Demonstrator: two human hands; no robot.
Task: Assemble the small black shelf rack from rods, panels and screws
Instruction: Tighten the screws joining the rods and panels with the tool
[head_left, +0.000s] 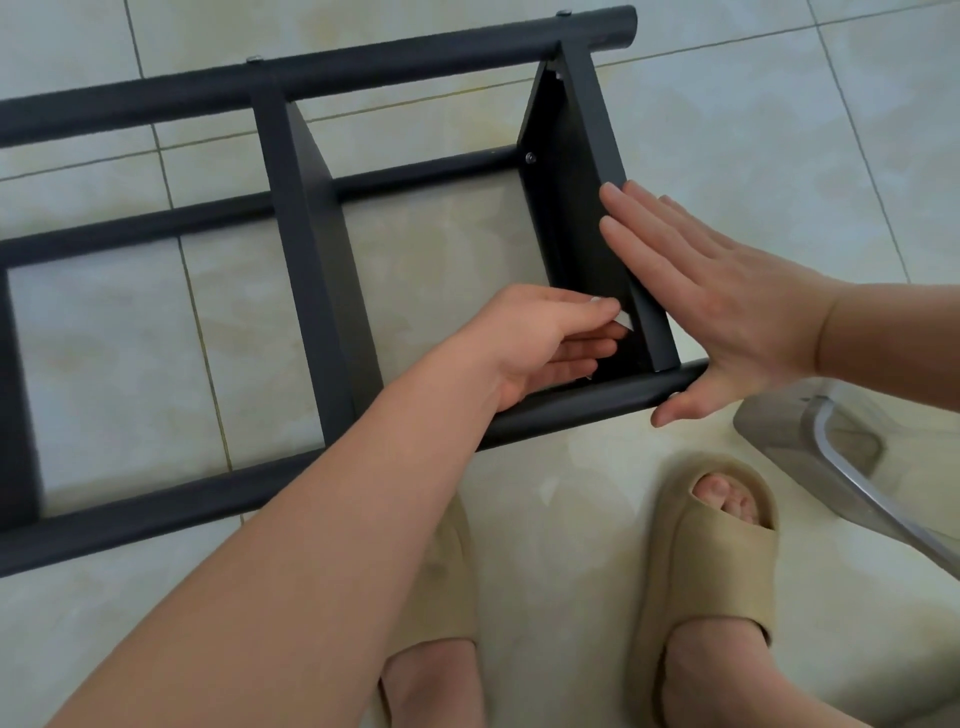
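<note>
The black shelf rack lies on its side on the tiled floor, its long rods running left to right. The end panel stands at the rack's right end, with a screw head in its inner face. My right hand presses flat against the outer side of that panel, fingers straight, thumb by the near rod. My left hand reaches inside the rack to the panel's lower corner, where its fingertips pinch a small white piece. What that piece is cannot be made out.
My two feet in beige slippers stand just in front of the rack. A grey object with a metal rim lies on the floor at the right. Pale floor tiles surround the rack.
</note>
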